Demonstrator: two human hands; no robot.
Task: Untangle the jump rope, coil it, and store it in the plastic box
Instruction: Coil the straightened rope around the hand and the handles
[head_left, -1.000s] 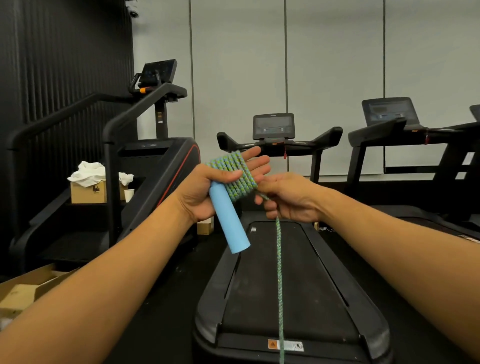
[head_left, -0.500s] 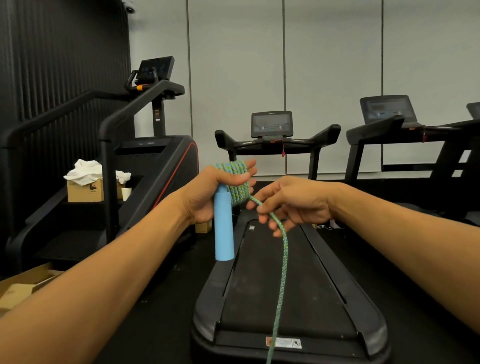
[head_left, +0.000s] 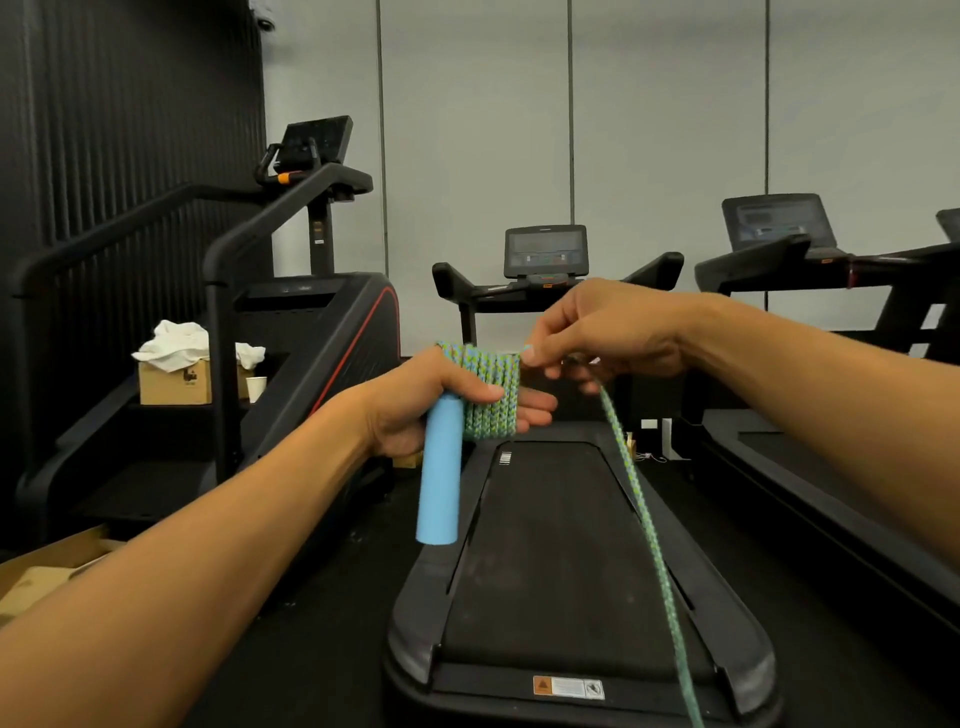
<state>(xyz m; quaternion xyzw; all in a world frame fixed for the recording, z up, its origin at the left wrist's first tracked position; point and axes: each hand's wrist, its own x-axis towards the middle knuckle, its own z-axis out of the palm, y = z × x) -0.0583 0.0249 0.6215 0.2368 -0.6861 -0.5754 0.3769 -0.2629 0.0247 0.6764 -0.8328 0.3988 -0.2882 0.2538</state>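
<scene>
Clenched left hand (head_left: 415, 400), thumb pressed over a tight stack of green-and-blue jump rope (head_left: 491, 391) turns wound around the fingers, with the light blue handle (head_left: 440, 475) trapped in the same fist. Right hand (head_left: 602, 332) just beside the coil at its upper right edge, fingertips pinched on the rope where the free length leaves the wraps. Handle near upright, long axis running top to bottom, free end pointing down and leaning slightly left, hanging over the left rail of a black treadmill (head_left: 561, 551). Wraps side by side across the fingers, each turn standing roughly vertical. Free rope strand slanting from the right hand down and to the right, across the treadmill belt and out past the bottom edge. Both hands held in the air above the treadmill, well clear of its deck. Dark floor, pale panelled wall behind, black slatted wall at left. Stair-climber machine (head_left: 291, 322) at left, with a cardboard box (head_left: 174, 384) topped by white cloth (head_left: 174, 340) and a paper cup (head_left: 255, 388) just beside it. Second treadmill (head_left: 789, 244) at right. More cardboard at the lower left corner.
</scene>
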